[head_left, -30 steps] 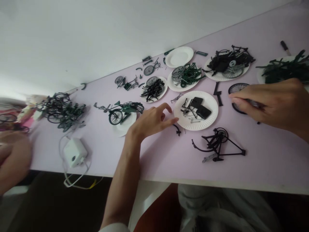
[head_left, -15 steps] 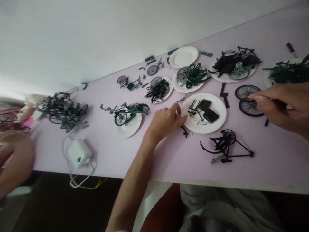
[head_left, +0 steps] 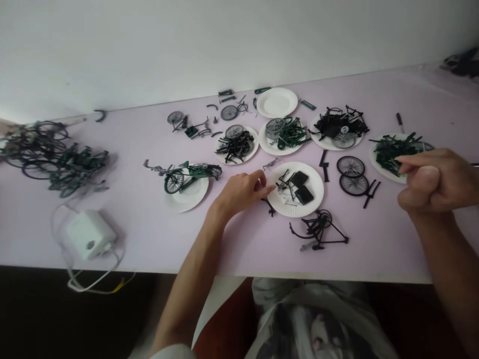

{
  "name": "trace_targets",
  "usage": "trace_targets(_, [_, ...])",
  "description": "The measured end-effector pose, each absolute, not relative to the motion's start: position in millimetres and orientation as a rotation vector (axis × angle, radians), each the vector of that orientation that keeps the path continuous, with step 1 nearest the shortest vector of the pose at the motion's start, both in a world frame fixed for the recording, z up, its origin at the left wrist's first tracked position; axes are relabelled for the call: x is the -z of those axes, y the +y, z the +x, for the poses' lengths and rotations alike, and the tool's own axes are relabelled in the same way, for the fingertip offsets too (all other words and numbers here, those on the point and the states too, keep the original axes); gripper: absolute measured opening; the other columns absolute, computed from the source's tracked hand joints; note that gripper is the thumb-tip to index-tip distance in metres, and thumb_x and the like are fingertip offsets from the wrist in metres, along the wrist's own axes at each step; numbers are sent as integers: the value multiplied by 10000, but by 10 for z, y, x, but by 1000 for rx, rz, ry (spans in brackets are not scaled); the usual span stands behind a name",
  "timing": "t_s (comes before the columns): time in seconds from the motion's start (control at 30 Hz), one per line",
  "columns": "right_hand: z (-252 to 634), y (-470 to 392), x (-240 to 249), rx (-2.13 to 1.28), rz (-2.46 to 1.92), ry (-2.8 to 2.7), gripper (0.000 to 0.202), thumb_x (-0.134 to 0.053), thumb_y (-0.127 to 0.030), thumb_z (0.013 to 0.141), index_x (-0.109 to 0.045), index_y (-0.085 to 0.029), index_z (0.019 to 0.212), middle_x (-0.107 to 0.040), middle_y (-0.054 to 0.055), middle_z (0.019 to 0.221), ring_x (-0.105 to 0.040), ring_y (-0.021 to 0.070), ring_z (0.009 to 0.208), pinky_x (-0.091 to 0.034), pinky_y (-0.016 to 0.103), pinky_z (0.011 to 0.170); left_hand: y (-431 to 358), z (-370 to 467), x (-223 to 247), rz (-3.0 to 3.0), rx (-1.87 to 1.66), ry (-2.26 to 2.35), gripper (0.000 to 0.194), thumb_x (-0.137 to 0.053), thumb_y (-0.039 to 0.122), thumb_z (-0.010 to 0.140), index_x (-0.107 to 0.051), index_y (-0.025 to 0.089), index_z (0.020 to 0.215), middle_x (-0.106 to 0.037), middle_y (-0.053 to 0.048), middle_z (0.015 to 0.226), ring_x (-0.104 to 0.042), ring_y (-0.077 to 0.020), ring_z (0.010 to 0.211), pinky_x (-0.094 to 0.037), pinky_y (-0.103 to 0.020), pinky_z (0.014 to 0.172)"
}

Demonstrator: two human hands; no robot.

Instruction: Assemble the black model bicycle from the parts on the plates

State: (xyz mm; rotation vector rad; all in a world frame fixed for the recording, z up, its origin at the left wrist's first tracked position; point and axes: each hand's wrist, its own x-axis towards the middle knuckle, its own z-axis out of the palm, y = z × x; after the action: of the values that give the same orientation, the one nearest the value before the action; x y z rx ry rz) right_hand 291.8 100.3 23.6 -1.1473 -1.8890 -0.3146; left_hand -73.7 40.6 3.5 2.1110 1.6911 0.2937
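My left hand (head_left: 243, 192) rests at the left rim of a white paper plate (head_left: 316, 202), thumb and fingers apart, with nothing seen in it. On that plate lie two black flat pieces (head_left: 304, 194) and small rods. My right hand (head_left: 437, 182) is closed over the front right edge of a plate of green parts (head_left: 391, 152); a thin dark rod (head_left: 474, 164) shows behind it, but its grip is hidden. Two black-rimmed wheels (head_left: 354, 183) lie left of it. A black bicycle frame (head_left: 329, 232) lies nearer the table edge.
Plates of black parts (head_left: 339, 127) and green parts (head_left: 290, 133) stand behind. A green bicycle (head_left: 190, 174) rests on a left plate. Further left are piled bicycles (head_left: 75, 167) and a white box (head_left: 90, 234) with cables. A screwdriver (head_left: 399, 119) lies back right.
The view has swung right, so the table's things appear further left. My right hand has moved right, away from the two wheels. Another person's arm at the far left has left the view.
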Motion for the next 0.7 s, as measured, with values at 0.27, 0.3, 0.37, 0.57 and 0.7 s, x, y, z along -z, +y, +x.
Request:
trace_targets(0.27, [3139,995,-65,607,-847,-1605,273,-540,-316,820,-691,-201,623,-572,50,423,-556,189,359,-368,311,423,333,-742,13,2201,-384,1727,416,-565,452,970,-471,198,655,-533,22,544,-417,-117,490,-257,-263,527])
trace_targets(0.3, [3162,900,-5,558,-923,-1614,215,-566,-297,778,-712,-218,642,-590,44,431,-572,205,368,-377,322,423,312,-752,8,2218,-418,1732,425,-571,435,962,-442,199,633,-481,32,516,-374,-110,474,-241,-263,520])
trace_targets(0.37, [3198,658,118,501,-958,-1629,129,-606,-261,703,-728,-257,660,-603,31,434,-570,228,344,-374,330,384,258,-773,1,2248,-519,1785,453,-552,391,964,-370,200,596,-365,48,482,-287,-101,461,-207,-269,515])
trace_targets(0.57, [3234,-93,322,230,-1120,-1594,420,-643,-223,639,-813,-474,929,-598,26,421,-500,324,275,-318,424,287,-119,-743,54,2363,-841,1930,502,-448,243,1023,-230,198,573,-218,66,481,-194,-101,467,-207,-281,517])
trace_targets(0.7, [3220,-404,331,89,-1199,-1633,573,-625,-233,685,-765,-553,1138,-655,34,525,-573,364,377,-421,511,356,-574,-760,83,2488,-860,1789,440,-540,123,974,-334,198,593,-339,72,494,-263,-97,457,-264,-280,498])
